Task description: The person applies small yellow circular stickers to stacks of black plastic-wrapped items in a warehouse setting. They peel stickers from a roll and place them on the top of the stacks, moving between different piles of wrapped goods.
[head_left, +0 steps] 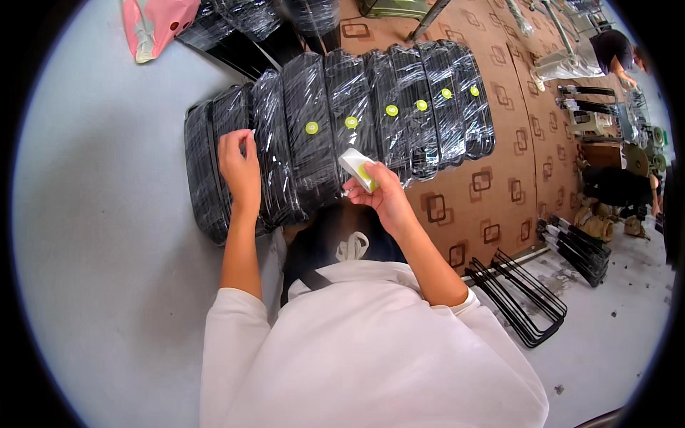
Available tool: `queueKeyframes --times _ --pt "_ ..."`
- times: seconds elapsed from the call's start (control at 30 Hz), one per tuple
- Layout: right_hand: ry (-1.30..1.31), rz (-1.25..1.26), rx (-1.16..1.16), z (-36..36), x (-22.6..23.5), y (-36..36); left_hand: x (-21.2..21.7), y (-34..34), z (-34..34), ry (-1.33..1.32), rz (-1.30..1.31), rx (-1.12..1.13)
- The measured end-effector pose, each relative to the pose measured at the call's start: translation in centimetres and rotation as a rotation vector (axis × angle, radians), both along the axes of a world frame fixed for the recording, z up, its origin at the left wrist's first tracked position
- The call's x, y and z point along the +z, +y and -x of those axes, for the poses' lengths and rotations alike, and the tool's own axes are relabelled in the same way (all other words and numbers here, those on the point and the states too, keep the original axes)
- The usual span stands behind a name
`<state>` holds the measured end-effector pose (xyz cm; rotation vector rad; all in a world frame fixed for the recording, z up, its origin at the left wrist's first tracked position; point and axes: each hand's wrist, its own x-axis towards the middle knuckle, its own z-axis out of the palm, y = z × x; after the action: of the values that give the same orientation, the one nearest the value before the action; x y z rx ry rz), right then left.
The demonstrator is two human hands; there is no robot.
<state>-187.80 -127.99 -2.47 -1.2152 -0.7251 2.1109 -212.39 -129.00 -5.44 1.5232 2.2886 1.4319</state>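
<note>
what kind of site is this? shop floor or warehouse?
Likely a small factory packing area. A row of black bundles in clear wrap, several with round yellow-green stickers, lies by the hands. Black metal frames are stacked on the floor, and machinery stands behind with another person.

Hands (239, 167) on wrapped bundles (314, 135) — sticker sheet (357, 167) held

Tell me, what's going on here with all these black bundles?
A person in a white top leans over a row of black bundles wrapped in clear film, laid side by side on a pale surface. Six of them carry a round yellow-green sticker. The left hand rests on a bundle near the left end that has no sticker. The right hand holds a small white sheet of stickers. Loose black metal frames lie to the right.
</note>
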Motion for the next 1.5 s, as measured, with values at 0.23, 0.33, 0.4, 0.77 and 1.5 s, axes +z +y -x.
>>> queueKeyframes --times 0.23,0.33,0.4,0.77,1.5 --pt "0.019 -0.023 0.023 1.6 1.8 0.4 -3.7 -1.2 -0.6 0.35 0.154 -0.166" --pt "-0.024 -0.058 0.05 2.2 2.1 0.6 -5.5 -4.2 -3.1 0.47 0.298 -0.133" --pt "-0.012 -0.042 0.052 2.4 1.6 0.8 -4.2 -6.8 -4.5 0.391 0.44 -0.221" --pt "0.186 0.037 0.281 5.0 2.5 0.1 3.6 -5.8 -8.4 -0.299 0.008 -0.346" --pt "-0.044 -0.091 0.434 6.8 2.3 -0.3 -3.0 -4.2 5.3 0.284 0.187 0.009"
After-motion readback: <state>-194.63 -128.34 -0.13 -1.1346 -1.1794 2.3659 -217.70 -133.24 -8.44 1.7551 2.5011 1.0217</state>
